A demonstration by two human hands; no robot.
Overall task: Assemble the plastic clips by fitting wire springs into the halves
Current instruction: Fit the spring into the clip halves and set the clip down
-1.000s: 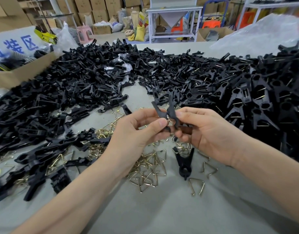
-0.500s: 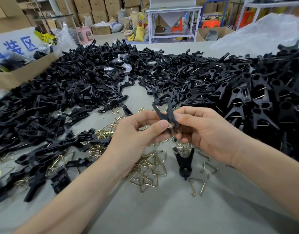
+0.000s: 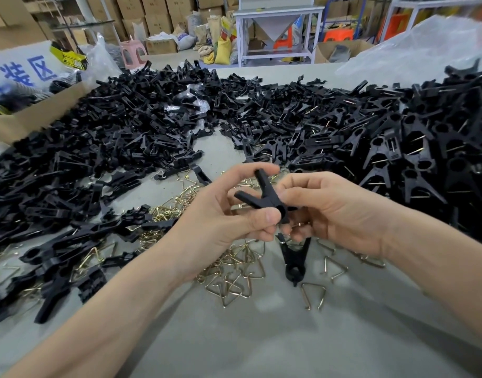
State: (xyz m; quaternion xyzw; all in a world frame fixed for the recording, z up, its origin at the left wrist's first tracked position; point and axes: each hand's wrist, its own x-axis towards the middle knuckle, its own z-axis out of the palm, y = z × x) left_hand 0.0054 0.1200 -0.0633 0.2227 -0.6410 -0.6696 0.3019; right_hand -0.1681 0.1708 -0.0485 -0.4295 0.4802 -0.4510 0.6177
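Note:
A black plastic clip [image 3: 264,197] is held above the grey table, its two arms spread in a V toward the upper left. My left hand [image 3: 220,216] pinches its pivot end between thumb and fingers. My right hand [image 3: 327,211] grips the same end from the right, fingers curled round it. Brass triangular wire springs [image 3: 234,279] lie scattered on the table just below both hands. Another black clip [image 3: 294,257] lies flat under my right hand, partly hidden by it.
Loose black clip halves [image 3: 98,148] are heaped at the left and back. Assembled clips [image 3: 414,148] pile up at the right. A cardboard box [image 3: 30,118] stands at the far left. Bare grey table [image 3: 261,345] lies toward me.
The clip has tilted from nearly upright to leaning left, with its arms spread wider. Both hands kept hold of it and stayed in the same place.

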